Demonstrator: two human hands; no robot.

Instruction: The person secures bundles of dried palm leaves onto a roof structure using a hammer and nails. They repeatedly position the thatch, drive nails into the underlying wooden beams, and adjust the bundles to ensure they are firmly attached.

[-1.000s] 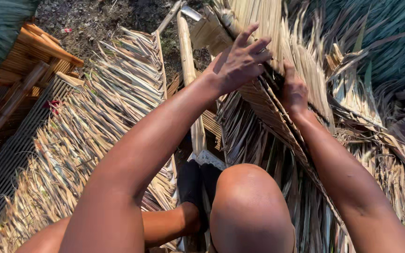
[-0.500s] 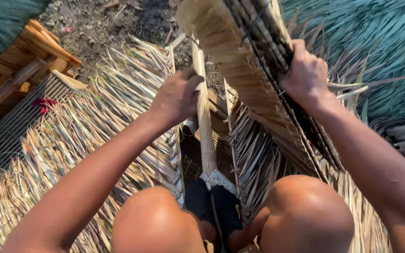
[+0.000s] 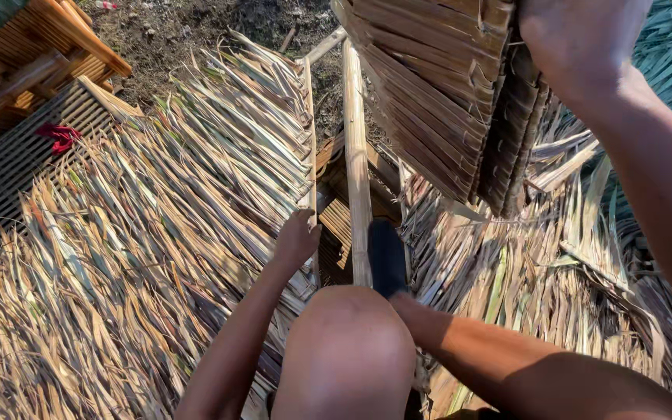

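My right hand (image 3: 577,43) is raised close to the camera at the top right and grips a woven panel of dry palm leaves (image 3: 437,93), which hangs tilted above the roof. My left hand (image 3: 297,237) is lower down, its fingers curled on a thin pole (image 3: 309,117) along the edge of the left thatch layer (image 3: 141,233). A thick bamboo pole (image 3: 355,155) runs up the gap between the two thatch sides. My bent knee (image 3: 348,350) sits just below that gap, beside a dark object (image 3: 386,257).
Loose dry leaves (image 3: 523,264) cover the right slope. A wooden frame (image 3: 48,39) and a slatted panel (image 3: 9,163) with a red cloth (image 3: 60,136) lie at the upper left. Bare dirt ground (image 3: 196,23) shows beyond the roof's top edge.
My right hand has lifted the woven panel higher and nearer the camera. My left hand has left the panel and dropped to the thin pole at the thatch edge.
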